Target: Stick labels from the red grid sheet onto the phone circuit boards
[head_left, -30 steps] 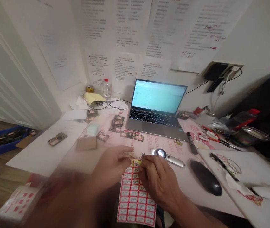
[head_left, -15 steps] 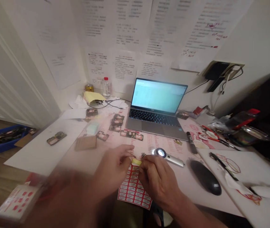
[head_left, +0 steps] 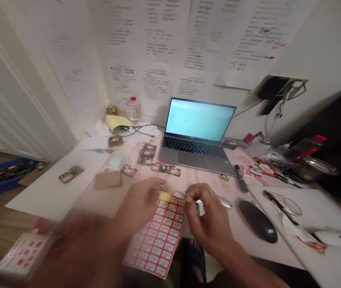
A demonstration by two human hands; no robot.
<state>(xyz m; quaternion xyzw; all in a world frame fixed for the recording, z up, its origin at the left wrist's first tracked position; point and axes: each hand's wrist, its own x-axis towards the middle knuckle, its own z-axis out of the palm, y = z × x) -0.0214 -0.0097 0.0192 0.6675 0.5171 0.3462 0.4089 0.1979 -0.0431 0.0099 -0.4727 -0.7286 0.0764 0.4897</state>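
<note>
A sheet of red-bordered white labels [head_left: 162, 236] hangs tilted over the desk's near edge, handwriting on its small boxes. My left hand [head_left: 137, 208] pinches it at the upper left edge, beside a bare yellow patch [head_left: 165, 196] in the top row. At the top right corner, my right hand [head_left: 208, 218] has thumb and forefinger pinched at a whitish label [head_left: 179, 194] that lifts from the sheet; how far it is peeled I cannot tell. Behind the right hand lies a lit magnifier, mostly hidden, with its silver handle [head_left: 224, 202] showing.
An open laptop [head_left: 197, 154] stands at the back. Several small circuit boards [head_left: 166, 169] lie left of and before it. A black mouse [head_left: 258, 222], a marker [head_left: 241, 179] and pliers [head_left: 266, 170] are on the right. A cardboard box [head_left: 108, 179] sits left.
The label sheet has swung down-left and shows more of its face. My right hand has moved right, off the sheet's middle to its corner, covering the magnifier's lens.
</note>
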